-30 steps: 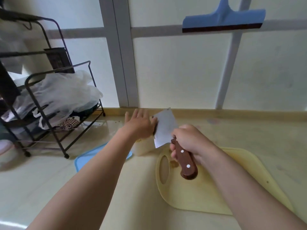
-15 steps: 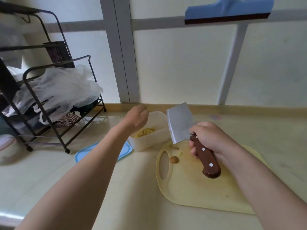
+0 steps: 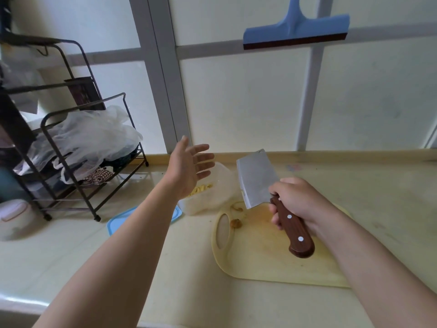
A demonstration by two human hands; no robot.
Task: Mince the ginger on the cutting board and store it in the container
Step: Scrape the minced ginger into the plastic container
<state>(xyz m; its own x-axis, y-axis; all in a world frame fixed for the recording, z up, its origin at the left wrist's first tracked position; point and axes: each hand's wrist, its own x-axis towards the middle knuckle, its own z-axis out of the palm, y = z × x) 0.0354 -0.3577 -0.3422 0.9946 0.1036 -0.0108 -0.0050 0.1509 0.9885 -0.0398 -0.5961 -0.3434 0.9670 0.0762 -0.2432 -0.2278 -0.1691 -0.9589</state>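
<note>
My right hand [image 3: 298,200] grips the brown wooden handle of a cleaver [image 3: 256,178], whose blade points up and away over the far end of the yellow cutting board [image 3: 267,256]. A clear plastic container [image 3: 217,192] with minced ginger [image 3: 202,188] inside stands just left of the board. My left hand [image 3: 189,168] hovers above the container with its fingers spread, holding nothing. Two small brown ginger scraps [image 3: 236,223] lie on the board near its handle hole.
A blue lid [image 3: 115,224] lies on the counter left of the container, partly under my forearm. A black wire rack [image 3: 78,159] with plastic bags stands at the left. A blue squeegee [image 3: 295,29] hangs on the window behind.
My left hand has lifted off the cleaver blade and the container and opened its fingers. My right hand has drawn the cleaver back to the right, away from the container.
</note>
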